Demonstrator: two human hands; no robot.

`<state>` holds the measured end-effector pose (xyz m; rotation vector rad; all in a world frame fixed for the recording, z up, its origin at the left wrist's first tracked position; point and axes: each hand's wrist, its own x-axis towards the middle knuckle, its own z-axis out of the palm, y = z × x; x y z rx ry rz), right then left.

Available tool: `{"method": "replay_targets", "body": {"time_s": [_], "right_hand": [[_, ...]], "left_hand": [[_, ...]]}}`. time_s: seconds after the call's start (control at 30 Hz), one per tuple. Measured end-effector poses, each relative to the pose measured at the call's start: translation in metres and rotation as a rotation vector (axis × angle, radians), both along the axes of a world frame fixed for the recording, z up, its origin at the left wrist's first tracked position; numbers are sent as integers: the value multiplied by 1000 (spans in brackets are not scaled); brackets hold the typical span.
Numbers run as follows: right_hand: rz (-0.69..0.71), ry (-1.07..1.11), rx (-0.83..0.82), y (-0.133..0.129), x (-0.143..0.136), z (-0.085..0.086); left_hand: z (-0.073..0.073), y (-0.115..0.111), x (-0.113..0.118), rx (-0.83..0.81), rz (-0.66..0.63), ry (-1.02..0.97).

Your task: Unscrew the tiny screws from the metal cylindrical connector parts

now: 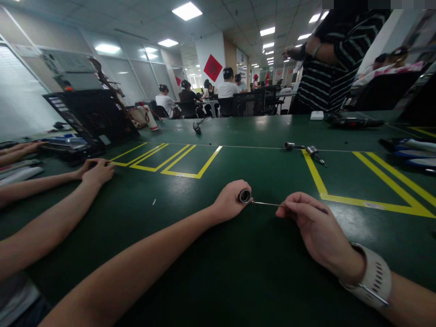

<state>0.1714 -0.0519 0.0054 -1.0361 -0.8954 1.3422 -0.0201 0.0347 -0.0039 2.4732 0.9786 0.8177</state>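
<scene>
My left hand [232, 200] is closed around a short, dark cylindrical metal part. The hollow round end of this metal part [244, 196] faces me, and the rest is hidden in my fist. With thumb and fingers pinched, my right hand [315, 227] grips a thin metal rod [267, 203]. The rod points left, and its tip reaches the edge of my left hand beside the metal part; I cannot tell whether it touches the part. Whatever handle the rod has is covered by my right fingers. A pale watch strap [371, 274] circles my right wrist.
Yellow tape outlines [180, 174] mark the green table [190, 281]. Two small metal tool parts [315, 154] lie at right centre, another dark one [196, 127] further back. A co-worker's hands [97, 171] rest at left. Blue-and-white tools [413, 152] lie far right; a person in stripes [323, 68] stands behind.
</scene>
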Motion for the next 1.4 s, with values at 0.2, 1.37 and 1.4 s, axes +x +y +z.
{"method": "replay_targets", "body": {"time_s": [0.2, 1.37, 1.4], "right_hand": [[-63, -181, -9, -1, 1, -3], [-166, -90, 45, -1, 0, 1], [-172, -82, 54, -1, 1, 1]], "left_hand": [[1, -1, -1, -79, -67, 10], [7, -6, 0, -185, -235, -20], [6, -6, 0, -197, -204, -52]]}}
